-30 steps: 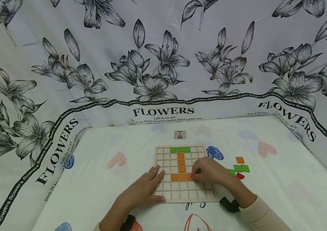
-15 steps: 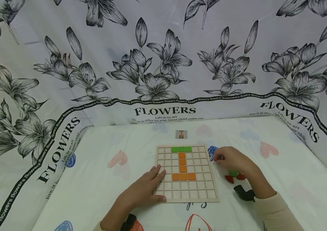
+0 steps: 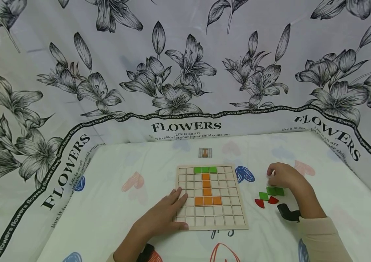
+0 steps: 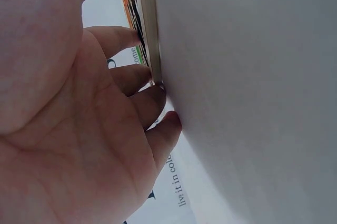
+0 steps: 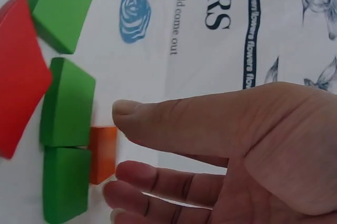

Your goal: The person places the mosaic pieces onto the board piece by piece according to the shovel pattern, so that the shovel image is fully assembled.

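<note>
A square wooden grid board (image 3: 219,220) lies in the middle, a row of green tiles (image 3: 205,170) at its top. Below these, orange tiles (image 3: 206,184) form a column that ends in an orange row. My left hand (image 3: 160,216) rests along the board's left edge, fingers spread; the left wrist view shows its fingertips at the board's side (image 4: 149,29). To the right of the board, my right hand (image 3: 283,176) is over the loose pieces. In the right wrist view, a loose orange tile (image 5: 103,153) lies just beyond its thumb and fingertips, which are apart.
Loose green tiles (image 3: 263,196) and two red rounded pieces (image 3: 273,199) lie beside the right hand. Behind the board is a small pattern card (image 3: 205,153). A flower-printed cloth (image 3: 185,91) hangs at the back. Black devices (image 3: 288,213) sit at the wrists.
My right hand has left the orange bottom row, where its right-hand tile now shows fully, and moved right to the loose pieces. My left hand has stayed at the board's edge.
</note>
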### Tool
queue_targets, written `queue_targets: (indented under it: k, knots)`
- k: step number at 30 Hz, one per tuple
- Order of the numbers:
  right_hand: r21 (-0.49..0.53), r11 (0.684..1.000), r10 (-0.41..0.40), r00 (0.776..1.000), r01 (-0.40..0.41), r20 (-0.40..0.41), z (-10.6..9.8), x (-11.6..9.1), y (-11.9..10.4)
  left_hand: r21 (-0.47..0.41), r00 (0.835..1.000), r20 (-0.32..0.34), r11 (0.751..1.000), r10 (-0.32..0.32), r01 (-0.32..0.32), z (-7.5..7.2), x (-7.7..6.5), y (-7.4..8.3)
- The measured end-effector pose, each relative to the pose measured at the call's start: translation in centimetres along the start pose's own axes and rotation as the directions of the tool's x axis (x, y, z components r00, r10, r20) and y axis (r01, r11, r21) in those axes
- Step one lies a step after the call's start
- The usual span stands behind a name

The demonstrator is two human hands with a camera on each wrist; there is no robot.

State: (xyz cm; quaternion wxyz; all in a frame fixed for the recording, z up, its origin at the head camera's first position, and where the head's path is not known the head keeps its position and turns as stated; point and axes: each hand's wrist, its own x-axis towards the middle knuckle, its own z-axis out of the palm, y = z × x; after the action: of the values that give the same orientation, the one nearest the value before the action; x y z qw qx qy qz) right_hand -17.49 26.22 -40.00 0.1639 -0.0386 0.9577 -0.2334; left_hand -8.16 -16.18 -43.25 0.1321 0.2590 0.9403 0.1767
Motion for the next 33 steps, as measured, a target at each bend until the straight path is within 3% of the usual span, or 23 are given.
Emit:
queue_targets:
  k: [9, 19, 33]
  knots:
    - [-0.006, 1.000, -0.020, 1.000, 0.020, -0.020, 0.6, 0.4, 0.6, 0.001, 1.000, 0.005, 1.000, -0.007, 0.007, 0.1, 0.0, -0.2]
    - [0.009, 0.999, 0.043, 0.999, -0.043, -0.030, 0.9, 0.7, 0.2, 0.019, 1.000, -0.007, 1.000, 0.004, -0.004, 0.2, 0.0, -0.3]
    - [0.001, 1.000, -0.023, 0.999, 0.023, -0.029, 1.5, 0.7, -1.2, -0.001, 1.000, -0.014, 1.000, 0.019, -0.019, 0.0, -0.1, 0.0]
